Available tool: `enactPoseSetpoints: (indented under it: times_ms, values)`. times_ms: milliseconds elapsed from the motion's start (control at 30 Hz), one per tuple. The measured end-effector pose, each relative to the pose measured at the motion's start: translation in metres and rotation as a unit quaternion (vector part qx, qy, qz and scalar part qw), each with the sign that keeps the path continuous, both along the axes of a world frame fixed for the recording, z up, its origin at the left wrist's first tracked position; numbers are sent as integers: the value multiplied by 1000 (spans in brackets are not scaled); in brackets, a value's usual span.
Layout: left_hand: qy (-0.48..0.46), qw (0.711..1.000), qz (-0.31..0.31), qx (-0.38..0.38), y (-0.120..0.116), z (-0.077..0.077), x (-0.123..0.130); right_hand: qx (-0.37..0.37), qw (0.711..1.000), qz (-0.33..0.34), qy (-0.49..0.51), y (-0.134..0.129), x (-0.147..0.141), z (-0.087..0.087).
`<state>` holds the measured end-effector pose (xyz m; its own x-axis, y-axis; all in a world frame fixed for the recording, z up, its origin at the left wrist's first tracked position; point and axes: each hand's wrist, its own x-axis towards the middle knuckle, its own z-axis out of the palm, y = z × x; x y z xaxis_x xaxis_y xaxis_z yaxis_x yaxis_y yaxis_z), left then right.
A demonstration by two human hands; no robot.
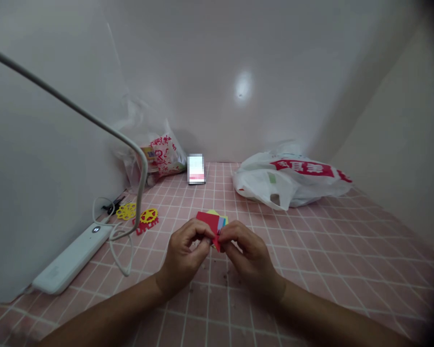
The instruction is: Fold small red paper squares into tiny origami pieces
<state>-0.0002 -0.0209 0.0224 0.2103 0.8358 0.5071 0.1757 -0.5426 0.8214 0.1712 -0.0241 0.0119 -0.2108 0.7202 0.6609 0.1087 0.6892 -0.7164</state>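
Observation:
My left hand (184, 250) and my right hand (251, 255) meet over the middle of the tiled surface. Between the thumbs and index fingers of both, a small red piece of paper (217, 243) is pinched, and it looks folded. My fingertips cover much of it, so its full shape is hidden. Just beyond the fingers lie coloured paper sheets (207, 220), with red on top and yellow, lilac and blue edges showing at the right. Whether the pinched piece is separate from these sheets is hard to see.
White power strip (72, 258) with a looping cable lies left, beside yellow (149, 215) and red plastic cutouts (144, 226). A grey bent rod (94, 126) crosses the upper left. Farther back stand a filled plastic bag (169, 156), a lit phone (196, 168) and a white bag (292, 180).

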Motion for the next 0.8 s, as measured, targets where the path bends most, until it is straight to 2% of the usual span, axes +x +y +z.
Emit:
enactPoseSetpoints:
  times_ms: [200,367,567,800]
  values:
    - [-42,995,-17,-93,-2,0,2,67,997,-12,-43,-1,0,-4]
    - [-74,991,-12,-115,0,-4,5,67,996,-19,-59,0,0,-6]
    - [-85,989,-15,-119,1,-6,4,4,996,-58,-66,0,-1,-6]
    - [-61,989,-12,-132,3,-2,5,-110,992,-37,-46,0,-1,-6]
